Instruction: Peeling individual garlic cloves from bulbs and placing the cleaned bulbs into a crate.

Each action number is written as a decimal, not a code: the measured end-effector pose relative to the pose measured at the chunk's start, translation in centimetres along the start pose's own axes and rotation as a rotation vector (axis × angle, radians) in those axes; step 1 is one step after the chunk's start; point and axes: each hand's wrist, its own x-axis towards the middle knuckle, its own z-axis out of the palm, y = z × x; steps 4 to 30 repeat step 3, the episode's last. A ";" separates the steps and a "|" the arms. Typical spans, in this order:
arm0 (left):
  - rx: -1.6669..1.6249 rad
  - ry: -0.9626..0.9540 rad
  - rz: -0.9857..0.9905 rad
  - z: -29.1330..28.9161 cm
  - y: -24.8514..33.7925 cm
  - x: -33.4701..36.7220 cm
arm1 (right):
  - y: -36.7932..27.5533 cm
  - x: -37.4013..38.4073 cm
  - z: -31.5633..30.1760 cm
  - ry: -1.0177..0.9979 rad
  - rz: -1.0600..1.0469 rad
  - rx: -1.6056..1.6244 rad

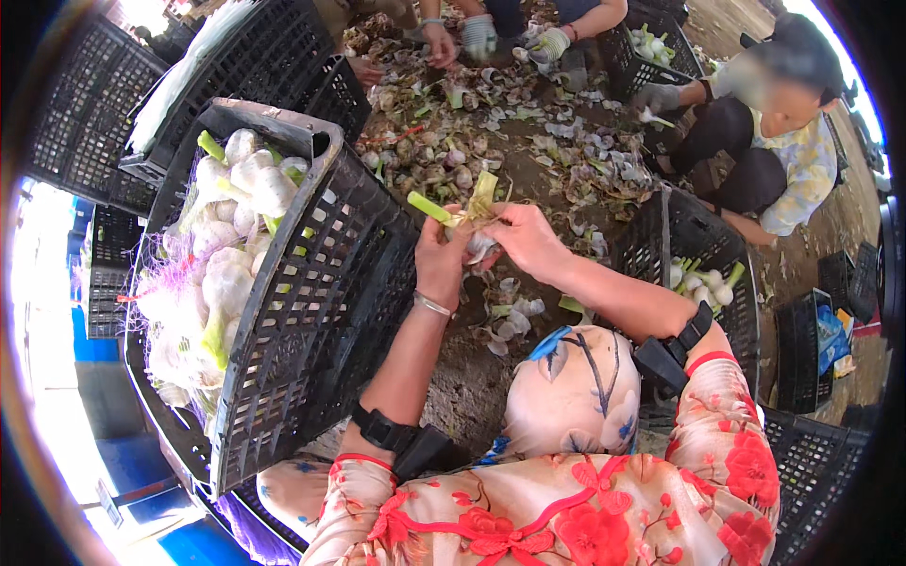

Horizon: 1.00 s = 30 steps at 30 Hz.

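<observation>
Both my hands meet in the middle of the view around one garlic bulb [481,247]. My left hand [440,262] is closed on it, with a cut green stalk poking out above the fingers. My right hand [530,247] pinches the loose, yellowish outer husk [483,196] at the bulb's other side. Fingers cover most of the bulb. Just to the left stands a tilted black crate [326,311], heaped with white garlic bulbs [226,274] and some pink netting. To the right, another black crate [684,226] holds several bulbs with short green stalks [708,283].
Garlic bulbs [444,170] and shed skins [557,141] cover the ground ahead. Gloved co-worker hands [547,44] work at the far side. A person [783,123] crouches at the right, holding a bulb. More black crates [85,104] stack at the left.
</observation>
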 end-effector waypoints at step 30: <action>-0.098 0.005 0.001 -0.4 0.6 0.0 | -0.3 1.2 -1.4 0.097 0.061 0.057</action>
